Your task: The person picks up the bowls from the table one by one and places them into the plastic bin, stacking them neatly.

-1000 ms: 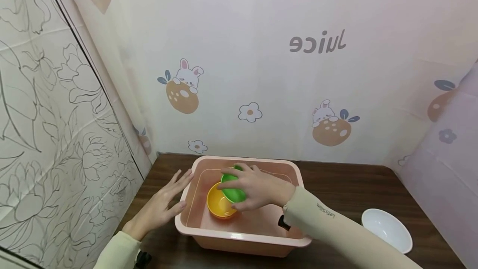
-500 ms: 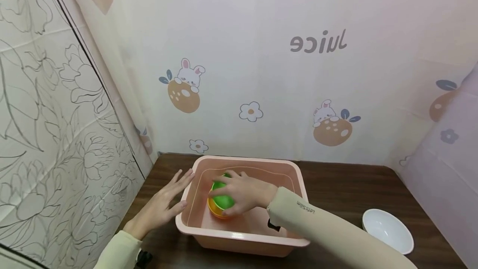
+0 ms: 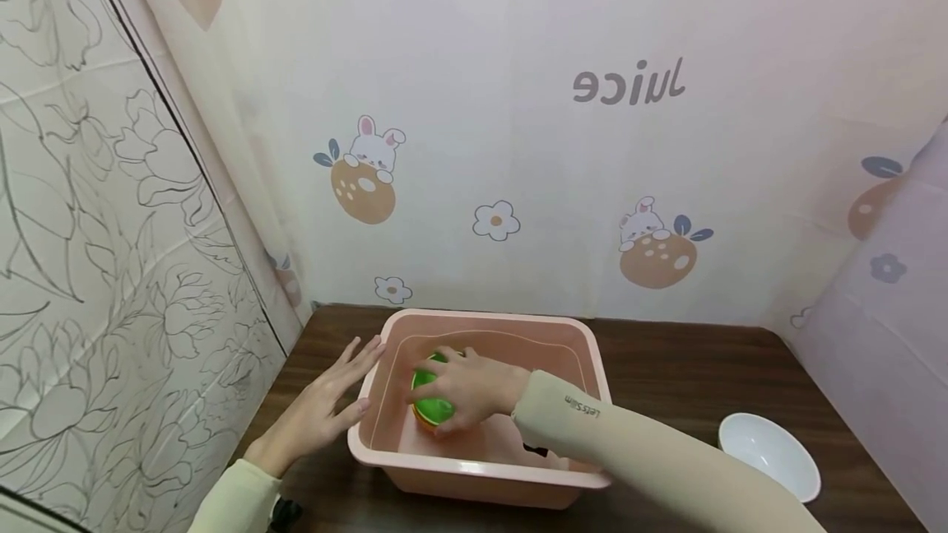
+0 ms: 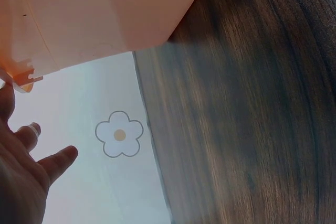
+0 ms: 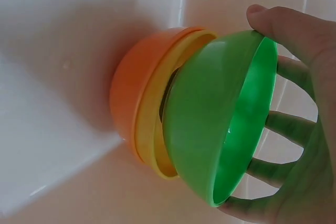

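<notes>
My right hand (image 3: 470, 385) reaches down into a pink plastic tub (image 3: 481, 469) and holds a green bowl (image 5: 202, 114) by its rim, thumb on one side and fingers spread along the other. In the right wrist view the green bowl's base sits partly inside a yellow bowl (image 5: 148, 135). That yellow bowl is nested in an orange bowl (image 5: 128, 87) on the tub's floor. At the tub's left rim is my left hand (image 3: 326, 405), its fingers extended and spread, fingertips at the rim. The left wrist view shows this hand (image 4: 23, 166) beside the tub's outer wall.
A white bowl (image 3: 769, 457) stands on the dark wooden table (image 3: 681, 368) to the right, beyond my right sleeve. Patterned curtains (image 3: 504, 146) close off the back and both sides.
My right hand has moved left and down with the green bowl, from beside and above the yellow bowl to right over it. The left hand has stayed in place.
</notes>
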